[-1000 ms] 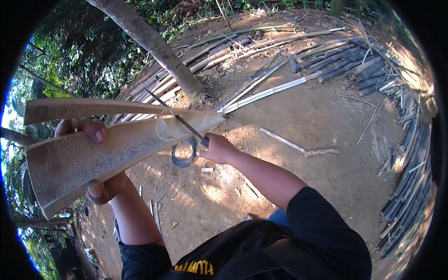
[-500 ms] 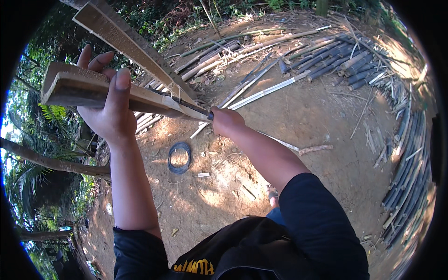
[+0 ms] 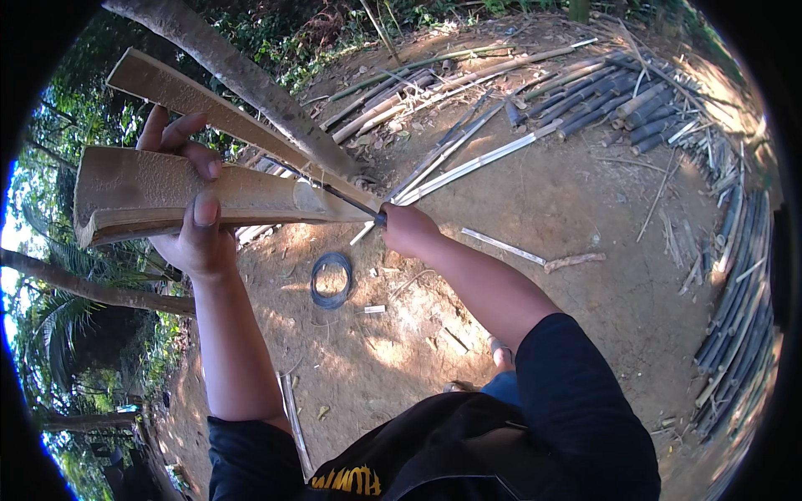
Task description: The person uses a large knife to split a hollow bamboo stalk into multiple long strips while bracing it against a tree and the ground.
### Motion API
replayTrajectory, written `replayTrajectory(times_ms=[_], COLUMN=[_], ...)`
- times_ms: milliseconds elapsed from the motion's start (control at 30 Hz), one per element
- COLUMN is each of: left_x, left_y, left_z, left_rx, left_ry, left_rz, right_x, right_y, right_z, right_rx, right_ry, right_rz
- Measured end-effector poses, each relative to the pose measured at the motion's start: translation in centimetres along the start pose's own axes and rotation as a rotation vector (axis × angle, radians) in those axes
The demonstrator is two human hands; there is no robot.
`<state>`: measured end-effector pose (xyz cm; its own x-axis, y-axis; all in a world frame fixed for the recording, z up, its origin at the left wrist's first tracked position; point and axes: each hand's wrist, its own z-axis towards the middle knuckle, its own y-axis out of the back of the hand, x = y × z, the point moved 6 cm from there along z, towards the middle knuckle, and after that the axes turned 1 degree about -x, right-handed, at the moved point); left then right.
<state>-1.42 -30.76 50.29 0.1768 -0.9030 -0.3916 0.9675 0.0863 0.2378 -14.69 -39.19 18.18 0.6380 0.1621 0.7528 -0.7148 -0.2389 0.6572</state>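
Note:
A split bamboo piece rests in my left hand, its thumb on the near edge and its fingers round the far side. Its pale inner face is turned up. A second bamboo strip slants away beyond my fingers, and the two converge toward my right hand. That hand is closed round the dark handle of a knife. The thin blade points left between the two bamboo pieces, where they meet; part of it is hidden by the bamboo.
A tree trunk leans just behind the bamboo. On the dirt lie a coil of dark wire, a pale strip and a stick. Piles of cut bamboo poles and long dark strips curve along the far and right sides.
The bamboo in my left hand has rolled so its inner face shows more. The far strip has shifted left and down. My right hand stays at the knife, slightly lower.

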Motion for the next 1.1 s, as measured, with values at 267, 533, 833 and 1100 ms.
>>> replayTrajectory(times_ms=[267,533,833,1100], left_x=[-0.4,-1.2,-0.1,1.9], left_y=[3.1,6.0,9.5,12.4], left_z=[-2.6,-3.4,-3.5,-1.6], left_rx=[-0.058,-0.163,-0.024,0.071], left_ry=[0.051,0.118,0.066,0.145], left_rz=[-0.064,-0.020,-0.126,-0.185], right_x=[1.0,3.3,9.1,-11.7], right_y=[-4.2,-4.5,-2.2,-14.8], right_z=[-1.5,-0.9,1.5,11.7], right_rx=[0.092,0.161,0.204,0.355], right_ry=[0.122,0.121,0.294,-0.163], right_rz=[0.349,0.268,0.245,0.049])
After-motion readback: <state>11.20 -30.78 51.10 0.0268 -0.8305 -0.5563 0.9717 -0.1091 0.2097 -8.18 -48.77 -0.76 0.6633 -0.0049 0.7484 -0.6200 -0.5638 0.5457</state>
